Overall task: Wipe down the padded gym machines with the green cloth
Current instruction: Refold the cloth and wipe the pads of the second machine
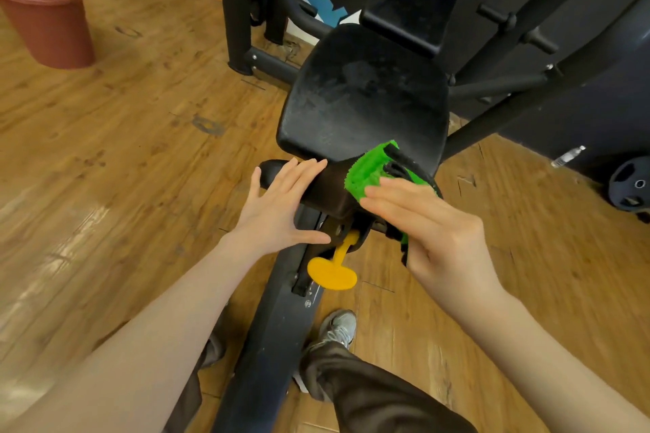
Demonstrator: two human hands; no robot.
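A black padded seat [362, 98] of a gym machine lies ahead, dull and smeared on top. In front of it is a smaller black pad [327, 186]. My left hand [278, 207] rests flat on the left end of that small pad, fingers straight. My right hand [432, 221] presses the green cloth [369, 170] with straight fingers against the right side of the small pad. The cloth is green with black parts; much of it is hidden under my palm.
A yellow adjustment knob [332, 271] sticks out below the pad on the black frame beam [271, 344]. A red-brown bucket [45, 14] stands at the far left on the wood floor. A weight plate [629, 183] and plastic bottle [568, 156] lie right. My shoe [337, 327] is beside the beam.
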